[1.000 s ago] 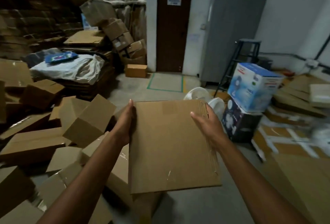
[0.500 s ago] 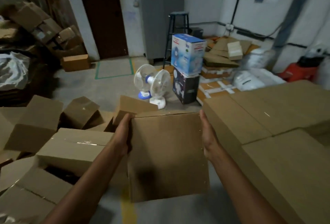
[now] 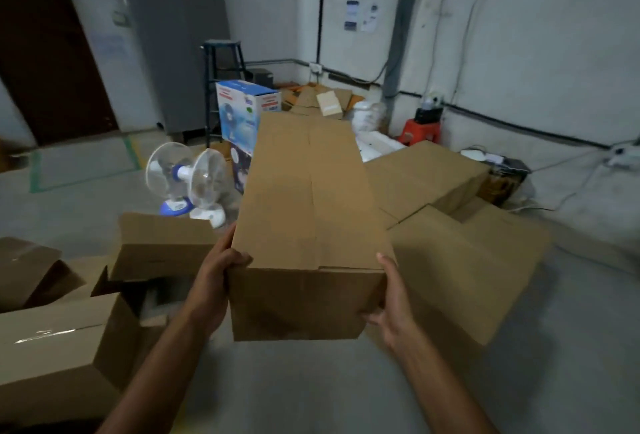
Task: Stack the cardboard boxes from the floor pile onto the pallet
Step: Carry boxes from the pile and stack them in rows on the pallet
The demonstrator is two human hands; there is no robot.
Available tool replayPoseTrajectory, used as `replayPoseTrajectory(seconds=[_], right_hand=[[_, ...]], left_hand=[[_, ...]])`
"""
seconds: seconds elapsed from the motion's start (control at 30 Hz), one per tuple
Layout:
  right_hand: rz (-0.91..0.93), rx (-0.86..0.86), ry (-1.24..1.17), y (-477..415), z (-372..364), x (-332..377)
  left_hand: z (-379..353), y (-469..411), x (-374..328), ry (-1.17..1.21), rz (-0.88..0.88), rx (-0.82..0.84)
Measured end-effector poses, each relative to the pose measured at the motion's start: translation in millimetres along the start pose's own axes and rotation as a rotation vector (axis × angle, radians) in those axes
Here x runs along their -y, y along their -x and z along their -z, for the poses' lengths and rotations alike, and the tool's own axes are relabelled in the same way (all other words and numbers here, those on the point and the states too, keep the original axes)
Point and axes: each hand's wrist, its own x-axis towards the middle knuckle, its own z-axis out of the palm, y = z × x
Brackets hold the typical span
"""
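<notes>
Close under the camera at 6 o'clock, two bare forearms reach up to a long brown cardboard box (image 3: 308, 225), carried clear of the concrete floor (image 3: 294, 385) at mid-frame. Its flaps are closed and its far end points toward 12 o'clock. The left hand (image 3: 213, 281) grips the near left corner, with the thumb hooked over the top edge and the fingers (image 3: 228, 239) laid along the side. The right hand (image 3: 389, 305) holds the near right corner, its fingers curled beneath the bottom edge.

At 8 o'clock the floor pile begins with a closed taped carton (image 3: 52, 347). Just behind it sits an open carton (image 3: 162, 250) with one flap raised. At 3 o'clock, just beside the carried box, stand the stacked cartons (image 3: 467, 260), and another stacked carton (image 3: 426, 174) lies beyond at 2 o'clock. Whether a pallet lies under them cannot be told, since their sides hide the base.

Farther off at 10 o'clock stand two white table fans (image 3: 187, 177). At 11 o'clock a blue printed fan carton (image 3: 247, 111) rests on a dark one, in front of a tall dark stool (image 3: 223, 63). Flattened cardboard (image 3: 322, 101) fills the corner at 12 o'clock. A red plastic stool (image 3: 420, 130) stands by the wall at 1 o'clock.
</notes>
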Motion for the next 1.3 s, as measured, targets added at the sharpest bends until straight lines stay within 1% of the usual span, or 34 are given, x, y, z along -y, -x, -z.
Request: replayPoseTrajectory(seconds=[0.13,0.27,0.47,0.57,0.6,0.67,0.8,0.9,1.07,1.17,1.3], right_hand=[[0.099,-0.091,0.006,27,61,22],[0.145,-0.188,-0.063,46,135,49],[0.223,-0.285,-0.098,59,260,91],[0.258,-0.356,-0.083,62,329,116],[0.261,-0.381,-0.078,63,352,125],[0.266,-0.428,-0.078,64,398,139],[0.258,-0.507,-0.109,66,474,164],[0.234,-0.555,-0.144,59,521,178],[0.142,-0.652,-0.181,27,594,198],[0.093,-0.666,-0.175,-10,638,209],[0.046,-0.687,-0.132,-76,694,231]], left_hand=[[-54,11,10,0.004,0.041,0.129],[-124,12,26,-0.019,0.049,0.221],[-264,14,61,0.043,0.124,0.261],[-343,5,83,0.102,0.163,0.174],[-369,2,91,0.11,0.176,0.173],[-419,1,106,0.099,0.174,0.237],[-502,13,130,0.056,0.191,0.396],[-553,14,152,0.086,0.226,0.41],[-630,-2,199,0.094,0.335,0.469],[-676,-24,238,0.11,0.418,0.482],[-738,-67,290,0.134,0.526,0.444]])
